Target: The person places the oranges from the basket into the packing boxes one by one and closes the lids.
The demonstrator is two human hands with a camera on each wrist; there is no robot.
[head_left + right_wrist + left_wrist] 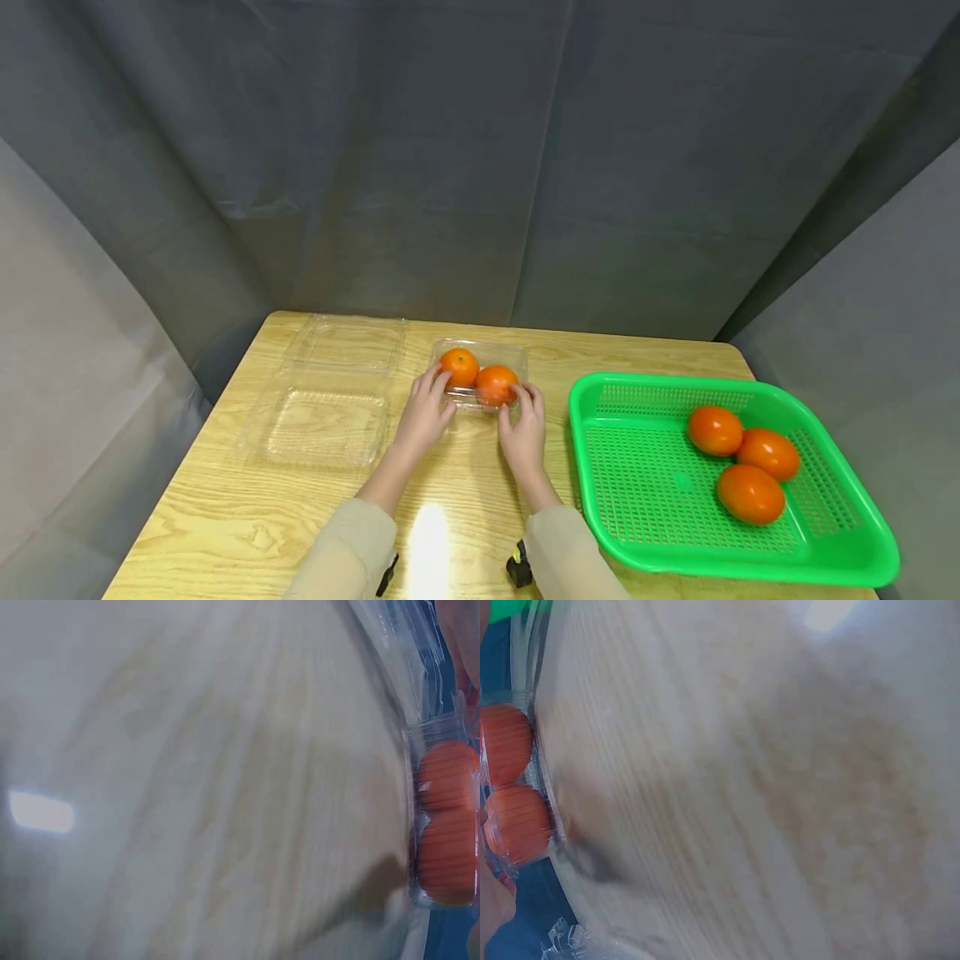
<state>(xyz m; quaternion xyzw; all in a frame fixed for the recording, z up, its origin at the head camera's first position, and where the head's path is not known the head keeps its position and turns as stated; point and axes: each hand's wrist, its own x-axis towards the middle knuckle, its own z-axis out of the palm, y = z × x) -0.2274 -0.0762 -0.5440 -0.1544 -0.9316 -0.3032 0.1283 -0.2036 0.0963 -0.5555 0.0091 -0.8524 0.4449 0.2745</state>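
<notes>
A clear plastic clamshell box (480, 345) sits toward the back of the table with two round orange fruits (459, 367) side by side inside it. At its left near corner my left hand (424, 410) holds the box, fingers bent over the edge and thumb at the front. My right hand (523, 425) grips the right near corner in the same way. From the left wrist, the fruits (519, 823) show behind the box's clear wall. The right wrist view also shows the fruits (448, 855) through the plastic. Whether the lid is latched I cannot tell.
To the left lies another clear clamshell (326, 423), spread open with its lid half toward the back. A green plastic basket (637, 500) stands at the right, holding three orange-red fruits (750, 494). A grey curtain (450, 167) hangs behind the wooden table (225, 517).
</notes>
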